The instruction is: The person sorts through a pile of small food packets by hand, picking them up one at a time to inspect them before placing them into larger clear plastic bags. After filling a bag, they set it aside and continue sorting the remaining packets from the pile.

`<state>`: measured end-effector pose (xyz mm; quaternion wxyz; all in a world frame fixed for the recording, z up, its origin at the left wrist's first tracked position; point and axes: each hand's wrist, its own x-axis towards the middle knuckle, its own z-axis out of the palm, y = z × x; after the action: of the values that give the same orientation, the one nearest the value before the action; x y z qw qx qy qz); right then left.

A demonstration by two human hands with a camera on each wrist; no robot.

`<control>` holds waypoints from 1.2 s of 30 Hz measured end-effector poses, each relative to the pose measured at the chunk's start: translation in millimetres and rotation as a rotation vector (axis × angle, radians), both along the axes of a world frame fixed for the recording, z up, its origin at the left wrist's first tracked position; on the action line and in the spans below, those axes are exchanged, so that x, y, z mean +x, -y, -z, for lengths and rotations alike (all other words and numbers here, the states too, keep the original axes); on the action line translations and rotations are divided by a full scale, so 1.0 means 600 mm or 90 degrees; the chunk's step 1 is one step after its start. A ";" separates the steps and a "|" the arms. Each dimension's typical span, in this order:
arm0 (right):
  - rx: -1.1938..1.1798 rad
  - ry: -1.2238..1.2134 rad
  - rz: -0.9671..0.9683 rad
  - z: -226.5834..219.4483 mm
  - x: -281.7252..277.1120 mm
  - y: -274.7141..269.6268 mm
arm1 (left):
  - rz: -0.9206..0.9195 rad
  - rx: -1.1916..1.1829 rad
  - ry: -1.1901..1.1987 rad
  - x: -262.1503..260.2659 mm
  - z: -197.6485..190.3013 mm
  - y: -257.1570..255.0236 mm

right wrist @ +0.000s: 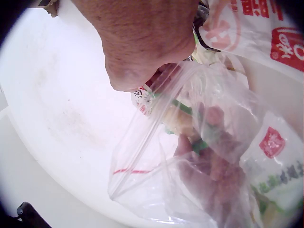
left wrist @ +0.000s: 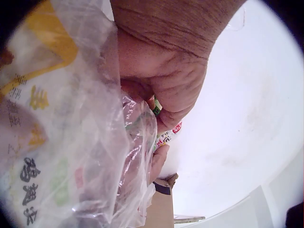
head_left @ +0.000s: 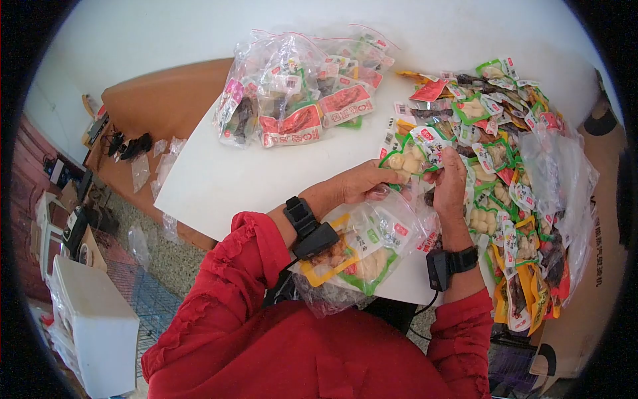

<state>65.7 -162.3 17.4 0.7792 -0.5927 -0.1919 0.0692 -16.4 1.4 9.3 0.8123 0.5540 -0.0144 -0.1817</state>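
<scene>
A green-edged food packet (head_left: 407, 158) with pale pieces inside is held between both hands over the white table. My left hand (head_left: 365, 182) pinches its lower left edge, thumb on top. With thumb and fingers my right hand (head_left: 452, 183) grips the printed right end. Below them hangs a clear zip bag (head_left: 405, 216), containing a yellow-edged packet (head_left: 329, 249) and another green-edged packet (head_left: 372, 266). In the right wrist view the left hand (right wrist: 213, 166) shows through the bag's plastic, around the packet. The bag hides part of the left fingers in the left wrist view.
A large heap of loose food packets (head_left: 495, 166) covers the table's right side, with an empty-looking clear bag (head_left: 558, 173) over it. Filled zip bags (head_left: 292, 100) stand at the back. A cardboard box (head_left: 598, 266) is at right, a brown bench (head_left: 166, 86) at left.
</scene>
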 end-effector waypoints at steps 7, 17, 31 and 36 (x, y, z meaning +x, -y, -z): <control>-0.011 -0.004 0.003 0.001 0.000 0.001 | 0.001 0.007 0.007 -0.001 -0.003 0.000; -0.010 -0.001 0.000 0.002 0.001 0.001 | -0.005 0.009 0.008 0.000 -0.001 0.000; -0.023 0.002 -0.006 0.000 0.000 0.002 | 0.007 -0.010 0.018 0.004 0.006 -0.001; -0.023 -0.002 -0.006 -0.001 0.000 0.002 | 0.006 0.007 0.012 0.004 0.006 -0.001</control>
<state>65.7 -163.7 17.8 0.7680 -0.6059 -0.1926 0.0773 -14.3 2.1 5.7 0.8082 0.5601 -0.0238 -0.1801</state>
